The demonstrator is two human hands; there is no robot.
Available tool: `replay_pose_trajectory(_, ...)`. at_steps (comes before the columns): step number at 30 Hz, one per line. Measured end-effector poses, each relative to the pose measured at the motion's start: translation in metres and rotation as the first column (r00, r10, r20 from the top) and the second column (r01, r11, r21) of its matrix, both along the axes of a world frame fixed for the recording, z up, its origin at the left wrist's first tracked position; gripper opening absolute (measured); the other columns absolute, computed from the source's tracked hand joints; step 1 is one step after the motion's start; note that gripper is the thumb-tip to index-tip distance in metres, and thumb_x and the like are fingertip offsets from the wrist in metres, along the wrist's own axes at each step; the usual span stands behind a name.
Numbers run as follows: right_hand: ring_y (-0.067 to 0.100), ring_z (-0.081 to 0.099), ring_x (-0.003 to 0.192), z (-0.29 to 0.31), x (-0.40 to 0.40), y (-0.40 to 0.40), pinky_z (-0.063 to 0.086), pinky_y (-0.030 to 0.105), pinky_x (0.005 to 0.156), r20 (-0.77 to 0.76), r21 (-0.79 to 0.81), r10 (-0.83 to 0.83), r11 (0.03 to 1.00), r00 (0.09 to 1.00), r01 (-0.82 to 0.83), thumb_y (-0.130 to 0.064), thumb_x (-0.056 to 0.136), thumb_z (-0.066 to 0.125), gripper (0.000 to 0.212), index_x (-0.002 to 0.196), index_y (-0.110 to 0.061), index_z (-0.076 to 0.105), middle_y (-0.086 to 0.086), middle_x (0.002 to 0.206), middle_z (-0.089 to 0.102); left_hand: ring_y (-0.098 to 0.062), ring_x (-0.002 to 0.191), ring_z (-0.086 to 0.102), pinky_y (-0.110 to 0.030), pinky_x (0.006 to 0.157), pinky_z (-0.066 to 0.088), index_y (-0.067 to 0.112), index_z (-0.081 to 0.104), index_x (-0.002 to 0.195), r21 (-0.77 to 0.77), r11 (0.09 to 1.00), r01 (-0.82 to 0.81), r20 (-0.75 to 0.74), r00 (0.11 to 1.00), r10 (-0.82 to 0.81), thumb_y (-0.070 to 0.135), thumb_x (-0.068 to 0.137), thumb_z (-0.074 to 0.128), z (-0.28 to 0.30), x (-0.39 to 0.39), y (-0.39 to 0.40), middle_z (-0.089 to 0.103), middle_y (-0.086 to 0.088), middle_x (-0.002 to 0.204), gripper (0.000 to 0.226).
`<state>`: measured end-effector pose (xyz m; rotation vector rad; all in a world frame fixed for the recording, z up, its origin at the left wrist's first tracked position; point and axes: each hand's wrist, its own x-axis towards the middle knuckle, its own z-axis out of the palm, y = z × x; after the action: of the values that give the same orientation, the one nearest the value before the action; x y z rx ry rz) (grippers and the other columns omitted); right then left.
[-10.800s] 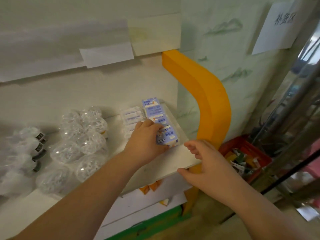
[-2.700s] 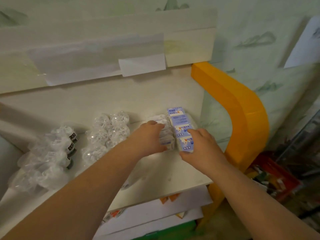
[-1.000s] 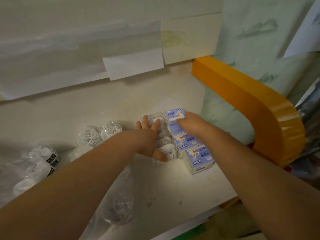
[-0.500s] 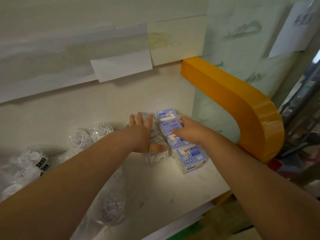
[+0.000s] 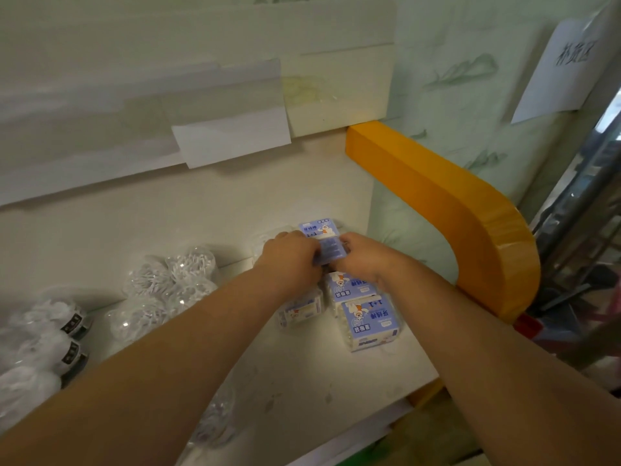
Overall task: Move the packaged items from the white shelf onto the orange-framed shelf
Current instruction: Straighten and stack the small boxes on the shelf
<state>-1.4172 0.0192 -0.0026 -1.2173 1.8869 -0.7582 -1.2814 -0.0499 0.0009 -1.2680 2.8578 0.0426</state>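
Observation:
A row of blue-and-white packaged boxes runs along the right side of the orange-framed shelf (image 5: 447,210). The nearest box (image 5: 369,322) lies by the shelf's front edge, another (image 5: 351,287) sits behind it, and the farthest (image 5: 317,228) is at the back wall. My left hand (image 5: 290,258) and my right hand (image 5: 361,258) both grip one blue box (image 5: 331,252) from either side, a little above the row. Clear-wrapped packs (image 5: 300,309) lie left of the blue row, partly hidden under my left forearm.
Clear bags of white cotton swabs (image 5: 174,280) and wrapped rolls with black labels (image 5: 64,326) fill the shelf's left half. The white shelf board (image 5: 302,391) ends near my forearms. A paper sign (image 5: 568,62) hangs on the right wall; clutter lies at the far right.
Both hands have come together at the back of the row and closed on one blue box. The left hand was spread flat on the clear packs half a second ago.

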Motion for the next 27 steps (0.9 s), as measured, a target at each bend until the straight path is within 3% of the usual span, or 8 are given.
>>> replay_pose_trajectory(6,0.034,0.064,0.108,-0.002,-0.006,0.000,0.052,0.051,0.093,0.012,-0.026,0.009,1.000,1.000,-0.009,-0.026,0.087,0.073,0.022,0.103,-0.020,0.059,0.017,0.114,0.067,-0.022,0.082,0.050,-0.035,0.077,0.033,0.031,0.060,0.084,0.042,0.999,-0.028,-0.023,0.999,0.029,0.034,0.082,0.057,0.002,-0.004,-0.002,0.054,0.004,0.089,0.005)
replay_pose_trajectory(11,0.024,0.061,0.106,-0.008,-0.012,-0.003,0.050,0.045,0.096,-0.030,-0.011,-0.034,0.999,0.999,0.034,-0.040,0.095,0.062,0.039,0.125,-0.017,0.055,0.006,0.121,0.062,-0.023,0.100,0.059,-0.040,0.092,0.043,0.031,0.064,0.109,0.120,0.993,-0.022,-0.108,0.994,0.035,0.031,0.088,0.060,0.003,-0.002,-0.011,0.064,0.005,0.105,0.021)
replay_pose_trajectory(15,0.028,0.059,0.108,-0.007,-0.014,-0.005,0.047,0.040,0.093,-0.119,0.032,-0.047,0.998,0.992,0.051,-0.048,0.101,0.045,0.050,0.129,-0.009,0.056,0.010,0.120,0.061,-0.024,0.090,0.062,-0.041,0.086,0.047,0.027,0.066,0.104,0.157,0.987,0.025,-0.153,0.988,-0.001,0.028,0.095,0.049,0.000,-0.002,-0.013,0.068,0.002,0.093,0.019)
replay_pose_trajectory(17,0.030,0.061,0.109,-0.008,-0.013,-0.006,0.047,0.044,0.098,-0.115,0.034,-0.070,0.997,0.991,0.074,-0.050,0.102,0.041,0.054,0.128,-0.006,0.058,0.012,0.118,0.064,-0.024,0.094,0.060,-0.040,0.087,0.045,0.027,0.066,0.110,0.125,0.991,0.037,-0.152,0.988,-0.018,0.028,0.098,0.045,-0.001,-0.002,-0.013,0.068,0.002,0.099,0.024)
replay_pose_trajectory(19,0.032,0.061,0.107,-0.009,-0.013,-0.007,0.048,0.046,0.097,-0.109,0.019,-0.100,0.994,0.989,0.103,-0.045,0.103,0.041,0.050,0.124,-0.005,0.061,0.015,0.116,0.065,-0.023,0.100,0.059,-0.039,0.089,0.041,0.027,0.065,0.114,0.088,0.996,0.031,-0.157,0.987,-0.016,0.025,0.098,0.046,-0.001,-0.002,-0.014,0.066,0.003,0.105,0.025)
replay_pose_trajectory(23,0.032,0.063,0.090,-0.010,-0.015,-0.005,0.047,0.038,0.077,-0.121,0.009,-0.108,0.994,0.987,0.110,-0.028,0.103,0.044,0.035,0.108,0.000,0.065,0.024,0.107,0.067,-0.023,0.099,0.058,-0.037,0.088,0.037,0.027,0.067,0.110,0.091,0.996,0.015,-0.131,0.991,-0.003,0.018,0.096,0.047,0.000,-0.004,-0.015,0.066,0.003,0.103,0.026)
replay_pose_trajectory(27,0.033,0.068,0.094,-0.011,-0.013,-0.002,0.053,0.044,0.082,-0.125,0.009,-0.090,0.996,0.988,0.091,-0.029,0.102,0.047,0.031,0.106,-0.005,0.066,0.020,0.103,0.069,-0.023,0.100,0.058,-0.038,0.089,0.040,0.026,0.068,0.111,0.094,0.995,0.017,-0.134,0.991,-0.005,0.018,0.097,0.045,-0.002,-0.001,-0.017,0.065,0.003,0.106,0.028)
